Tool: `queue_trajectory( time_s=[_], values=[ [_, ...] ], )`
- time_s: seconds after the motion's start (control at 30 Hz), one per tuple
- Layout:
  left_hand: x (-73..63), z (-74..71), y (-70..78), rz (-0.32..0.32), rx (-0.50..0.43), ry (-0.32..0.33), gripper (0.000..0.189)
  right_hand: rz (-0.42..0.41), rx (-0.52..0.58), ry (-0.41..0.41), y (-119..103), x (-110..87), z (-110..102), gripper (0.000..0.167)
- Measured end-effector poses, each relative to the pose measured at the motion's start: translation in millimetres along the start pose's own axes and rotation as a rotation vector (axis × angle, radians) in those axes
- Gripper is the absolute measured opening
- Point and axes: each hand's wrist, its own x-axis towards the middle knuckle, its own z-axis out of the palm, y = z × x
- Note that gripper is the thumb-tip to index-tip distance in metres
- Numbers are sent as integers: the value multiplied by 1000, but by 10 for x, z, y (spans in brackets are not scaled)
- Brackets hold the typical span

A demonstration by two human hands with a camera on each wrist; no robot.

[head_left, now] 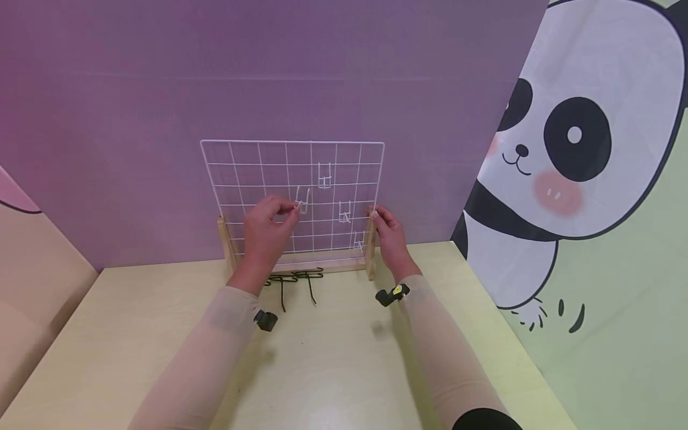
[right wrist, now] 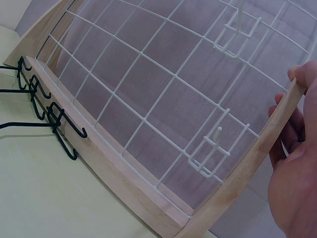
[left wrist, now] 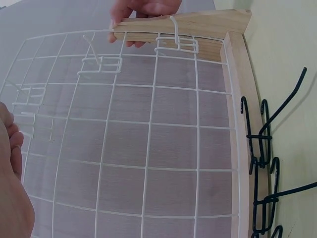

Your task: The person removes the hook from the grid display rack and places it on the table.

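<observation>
A white wire grid panel [head_left: 258,173] stands upright in a wooden stand [head_left: 371,251]. My left hand [head_left: 267,233] is in front of the grid, thumb and fingertips pinching a white wire hook [head_left: 304,203] that overlaps the mesh. At the right side, my right hand [head_left: 393,242] grips the stand's wooden upright [right wrist: 247,153], thumb on the near side and fingers behind. More white hooks hang on the grid: an upper one [head_left: 325,181], a middle one [head_left: 344,215] and a low one [right wrist: 210,153] beside the right upright.
Several black wire hooks [right wrist: 57,121] lean at the stand's base rail [right wrist: 109,183], their prongs sticking out over the pale wooden table [head_left: 322,358]. Behind the grid rises a purple wall [head_left: 161,119]. A panda picture [head_left: 575,149] covers the wall on the right.
</observation>
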Motion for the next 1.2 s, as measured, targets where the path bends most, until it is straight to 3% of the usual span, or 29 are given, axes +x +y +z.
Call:
queue_trajectory(
  time_s=[0.4,0.87,1.2],
  values=[
    [-68,38,4,-5,21,-62,6,15,-32,-7,11,1,-24,39],
    [-132,93,-13,49,7,-138,9,32,-40,11,-68,-23,16,38],
    [-215,164,-17,75,79,-211,7,22,-18,7,-64,-8,51,38]
  ],
)
